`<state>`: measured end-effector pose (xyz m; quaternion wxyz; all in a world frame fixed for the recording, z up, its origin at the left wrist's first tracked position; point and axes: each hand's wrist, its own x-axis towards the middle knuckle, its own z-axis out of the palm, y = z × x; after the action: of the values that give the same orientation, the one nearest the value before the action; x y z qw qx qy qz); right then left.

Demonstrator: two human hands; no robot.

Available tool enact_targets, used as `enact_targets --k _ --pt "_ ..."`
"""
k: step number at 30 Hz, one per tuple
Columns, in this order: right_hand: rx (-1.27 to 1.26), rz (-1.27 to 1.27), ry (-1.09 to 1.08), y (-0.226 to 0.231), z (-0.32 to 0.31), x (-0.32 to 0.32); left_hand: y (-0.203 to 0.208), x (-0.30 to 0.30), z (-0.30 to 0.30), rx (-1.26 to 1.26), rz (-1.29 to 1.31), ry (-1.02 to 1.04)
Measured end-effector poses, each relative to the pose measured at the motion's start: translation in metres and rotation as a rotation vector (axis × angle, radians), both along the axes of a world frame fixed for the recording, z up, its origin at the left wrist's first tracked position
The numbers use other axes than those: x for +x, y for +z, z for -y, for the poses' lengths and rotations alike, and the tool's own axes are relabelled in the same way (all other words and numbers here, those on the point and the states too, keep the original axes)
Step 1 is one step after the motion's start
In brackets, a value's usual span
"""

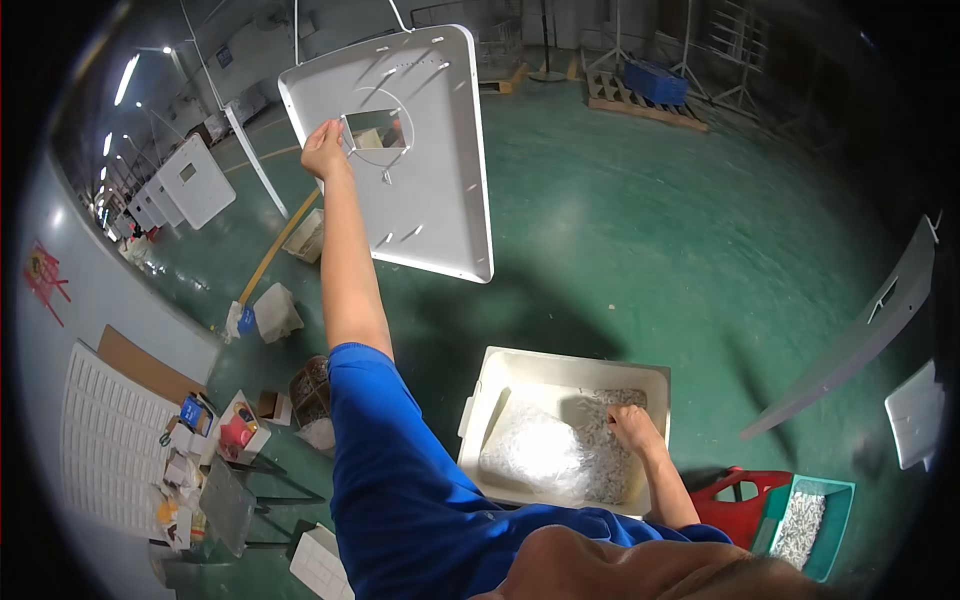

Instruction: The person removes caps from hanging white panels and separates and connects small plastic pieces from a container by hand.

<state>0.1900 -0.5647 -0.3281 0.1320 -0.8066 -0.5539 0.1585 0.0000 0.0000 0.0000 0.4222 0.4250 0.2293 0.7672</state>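
Note:
A light grey tray-shaped panel (435, 205) with a raised rim hangs from thin wires in front of me. A rectangular cut-out, a circular outline and several short pegs show on its face. My left hand (326, 152) is raised to the panel, its fingers pinched at the left side of the cut-out; whatever is between them is hidden. Below, an off-white bin (575, 361) holds small grey-white pieces (606, 485) and a clear plastic bag (512, 425). My right hand (634, 430) is down in the bin's right side, fingers curled at the pieces; its grip is too small to make out.
A teal crate (845, 530) of white pieces stands beside a red plastic object (735, 485) at lower right. Another hanging panel (850, 345) is at right. More panels (195, 185) hang far left. Cluttered boxes (245, 425) lie at left; a blue crate (655, 82) sits on a pallet.

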Motion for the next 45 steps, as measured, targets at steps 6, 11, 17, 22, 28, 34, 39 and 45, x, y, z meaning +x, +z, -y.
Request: enact_targets --k 6,11,17,22,28,34,39,45 --pt "-0.004 0.038 -0.016 0.005 0.000 0.012 0.001 0.007 0.010 0.039 0.007 0.034" --pt "-0.006 -0.021 -0.006 0.007 0.001 0.010 -0.013 0.013 0.037 0.127 -0.011 -0.193" --pt "0.007 -0.034 0.008 0.013 0.000 0.005 -0.011 0.021 0.070 0.164 -0.077 -0.214" --pt "0.006 -0.037 0.006 0.012 0.003 0.006 -0.011 0.040 0.102 0.195 -0.134 -0.269" --pt "0.039 -0.023 0.025 0.009 0.004 0.008 -0.009 0.069 0.135 0.310 -0.171 -0.204" --pt "0.019 -0.025 0.018 0.012 0.006 0.009 -0.017 0.099 0.140 0.346 -0.168 -0.252" --pt "0.025 -0.016 0.046 0.010 0.005 0.012 -0.015 0.129 0.151 0.259 -0.065 -0.247" --pt "0.065 -0.026 0.034 0.014 0.007 0.011 -0.016 0.141 0.146 0.232 -0.039 -0.293"
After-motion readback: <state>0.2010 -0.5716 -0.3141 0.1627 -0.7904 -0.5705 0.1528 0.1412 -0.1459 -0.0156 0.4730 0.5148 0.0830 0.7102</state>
